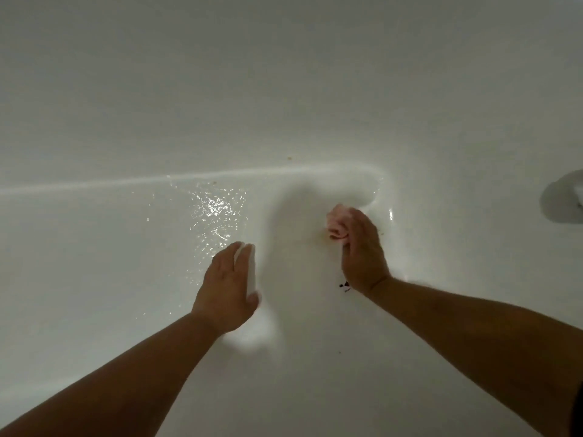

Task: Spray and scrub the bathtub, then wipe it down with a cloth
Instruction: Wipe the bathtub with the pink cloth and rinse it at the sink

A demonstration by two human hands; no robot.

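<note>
Right grip point(359, 247) clamps bunched pink cloth point(336, 227), soft, likely wet; left grip point(228, 285) rests flat, holding nothing, on slick bathtub point(110, 279).

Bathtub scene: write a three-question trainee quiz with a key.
1. True or false: the left hand grips the cloth.
2. Fill in: the right hand holds a ___ cloth in the tub.
3. Where do the dark specks lie? A: by the right wrist. B: under the left hand. C: high on the far wall.

Key: 1 false, it lies flat and holds nothing; 2 pink; 3 A.
</note>
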